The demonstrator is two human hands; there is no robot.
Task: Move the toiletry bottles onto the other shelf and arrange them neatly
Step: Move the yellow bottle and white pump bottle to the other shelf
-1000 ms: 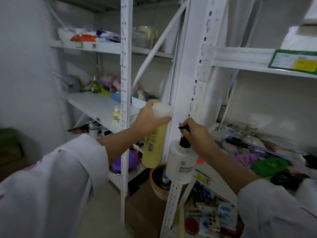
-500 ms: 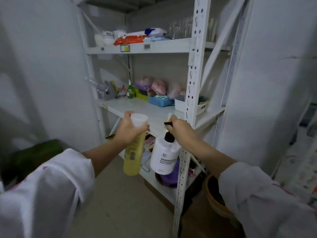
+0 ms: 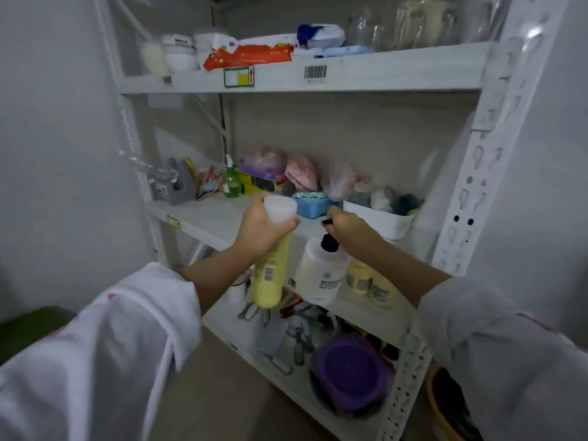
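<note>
My left hand (image 3: pixel 261 230) grips a tall yellow bottle (image 3: pixel 270 275) just under its white cap, so the bottle hangs upright in front of the middle shelf (image 3: pixel 210 218). My right hand (image 3: pixel 346 226) holds a white pump bottle (image 3: pixel 321 275) by its black pump head, to the right of the yellow one. Both bottles hang in the air at the shelf's front edge. Two small yellow bottles (image 3: pixel 369 281) stand on the shelf near its front, just right of the white bottle.
At the back of the middle shelf are a green spray bottle (image 3: pixel 231 183), bagged items, a blue basket (image 3: pixel 313 203) and a white bin (image 3: pixel 381 219). Packets and jars fill the top shelf (image 3: pixel 381 70). Tools and a purple container (image 3: pixel 353 374) lie on the lower shelf. A white upright (image 3: pixel 467 202) stands at right.
My view has swung left from the other rack and come closer to this shelf. Both hands have carried their bottles up to the middle shelf's front edge.
</note>
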